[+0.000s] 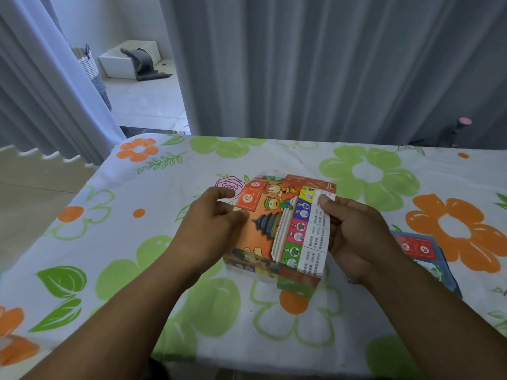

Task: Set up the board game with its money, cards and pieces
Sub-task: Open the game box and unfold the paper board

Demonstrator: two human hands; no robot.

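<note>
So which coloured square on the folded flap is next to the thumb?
The yellow square, at the far end of the game board's flap, beside the right hand's thumb. The blue, pink and green squares line up nearer the person.

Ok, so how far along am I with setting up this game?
Barely started. Done: the folded board is out over the flowered tablecloth. In hand: your right hand pinches its top flap, your left hand holds the opposite edge, partly unfolded. Left: open it flat, then lay out money, cards and pieces; none show yet, only a blue packet beside your right forearm.
</note>
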